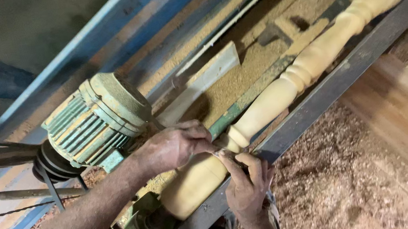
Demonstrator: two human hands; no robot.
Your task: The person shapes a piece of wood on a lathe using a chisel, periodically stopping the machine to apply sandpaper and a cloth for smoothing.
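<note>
A pale turned wooden spindle lies in a lathe, running from lower left to upper right. My left hand reaches in from the lower left, its fingers closed at a narrow groove in the spindle. From below, my right hand pinches at the same groove. Between the fingertips of both hands sits a small pale strip, pressed against the wood. I cannot tell what the strip is made of. The thick rounded end of the spindle lies between my two hands.
A green ribbed electric motor with a black belt pulley stands left of my hands. A dark steel bar runs along the spindle's near side. Sawdust covers the lathe bed and the floor. A pale board lies behind.
</note>
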